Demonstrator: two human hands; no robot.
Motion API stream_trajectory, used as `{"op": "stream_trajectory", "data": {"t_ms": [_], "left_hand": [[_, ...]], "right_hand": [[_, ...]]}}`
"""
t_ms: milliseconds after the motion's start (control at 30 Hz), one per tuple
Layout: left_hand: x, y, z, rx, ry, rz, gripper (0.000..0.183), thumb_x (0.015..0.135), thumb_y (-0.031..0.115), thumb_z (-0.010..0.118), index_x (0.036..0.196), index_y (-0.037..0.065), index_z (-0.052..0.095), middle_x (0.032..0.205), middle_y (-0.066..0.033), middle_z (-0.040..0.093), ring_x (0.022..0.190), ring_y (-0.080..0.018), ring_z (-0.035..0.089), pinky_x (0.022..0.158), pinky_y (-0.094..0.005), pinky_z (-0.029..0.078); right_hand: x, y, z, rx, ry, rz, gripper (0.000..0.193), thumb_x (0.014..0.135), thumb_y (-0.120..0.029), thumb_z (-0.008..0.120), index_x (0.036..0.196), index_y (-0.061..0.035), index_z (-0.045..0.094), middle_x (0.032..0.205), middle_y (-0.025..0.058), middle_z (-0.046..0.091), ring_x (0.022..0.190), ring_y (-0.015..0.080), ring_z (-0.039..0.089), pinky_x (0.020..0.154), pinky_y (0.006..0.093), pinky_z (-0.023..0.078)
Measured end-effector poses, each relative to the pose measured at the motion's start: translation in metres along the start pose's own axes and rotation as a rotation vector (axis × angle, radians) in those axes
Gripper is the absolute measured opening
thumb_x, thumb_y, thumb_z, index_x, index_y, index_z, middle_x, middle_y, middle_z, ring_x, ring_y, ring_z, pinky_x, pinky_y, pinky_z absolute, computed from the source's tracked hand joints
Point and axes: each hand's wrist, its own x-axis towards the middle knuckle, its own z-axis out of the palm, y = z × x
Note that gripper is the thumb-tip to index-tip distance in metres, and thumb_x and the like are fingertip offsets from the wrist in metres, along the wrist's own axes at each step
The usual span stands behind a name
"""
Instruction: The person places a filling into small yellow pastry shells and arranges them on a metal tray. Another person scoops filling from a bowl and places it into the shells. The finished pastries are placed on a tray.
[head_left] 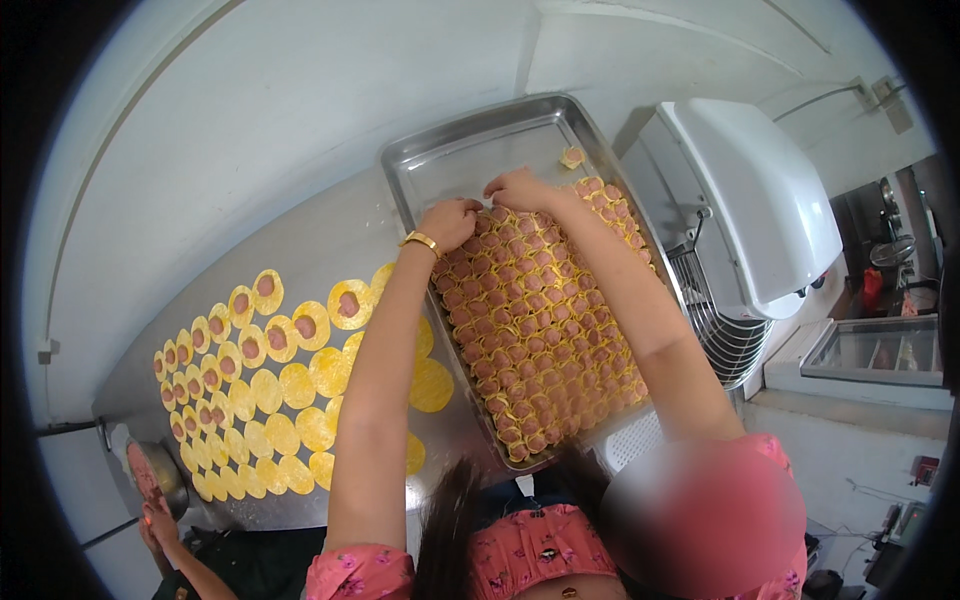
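Okay so the dumplings [540,300] are packed in close rows over the near part of a steel tray [480,162], touching or nearly touching, with one loner [571,157] sitting apart near the far right. Both hands are at the far left edge of the pack. The left hand [452,224] has its fingers bent and bunched together, the right hand [520,191] has its fingers curled toward the left one. Can't tell if either is pinching a dumpling, the tips are too small to read

Handling-wise I'd guess each one is light and soft, thin floppy skin round a tacky pink filling [349,303] that shows at the top. Squeeze hard and it'd probably ooze or tear. I'd take it low round the sides with fingertips, no thumb in the open top, and expect neighbours to stick a bit

The flat yellow wrappers [297,384] on the steel table [335,245] look limp too, so I'd lift those by the rim. The full tray is likely heavy, so two hands on opposite rims, kept level
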Motion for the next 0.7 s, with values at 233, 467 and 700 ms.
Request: {"op": "stream_trajectory", "data": {"t_ms": [233,467,700], "left_hand": [[0.007,0.01,0.001,-0.006,-0.086,-0.067,0.039,0.085,0.023,0.038,0.114,0.013,0.062,0.107,-0.0155,0.063,0.101,-0.0335,0.058,0.092,-0.0401,0.043],[0.01,0.02,0.007,-0.012,-0.05,-0.006,0.039,0.084,0.02,0.037,0.113,0.012,0.062,0.104,-0.0172,0.064,0.097,-0.0352,0.059,0.09,-0.0418,0.044],[0.008,0.027,-0.001,0.086,-0.1,-0.045,0.04,0.084,0.023,0.038,0.114,0.012,0.061,0.106,-0.0175,0.063,0.099,-0.0359,0.058,0.092,-0.0416,0.044]], "right_hand": [[-0.002,0.008,-0.001,-0.037,-0.074,-0.026,0.034,0.081,-0.025,0.045,0.103,-0.0168,0.069,0.102,0.0114,0.066,0.103,0.0329,0.057,0.104,0.0525,0.023],[-0.009,0.019,-0.01,-0.125,0.038,0.073,0.031,0.08,-0.024,0.044,0.094,-0.0139,0.07,0.096,0.0115,0.067,0.101,0.0335,0.058,0.105,0.0553,0.02],[-0.011,0.007,-0.011,-0.142,-0.069,0.021,0.031,0.082,-0.025,0.044,0.095,-0.0126,0.069,0.097,0.0132,0.067,0.1,0.0332,0.059,0.104,0.0572,0.021]]}}
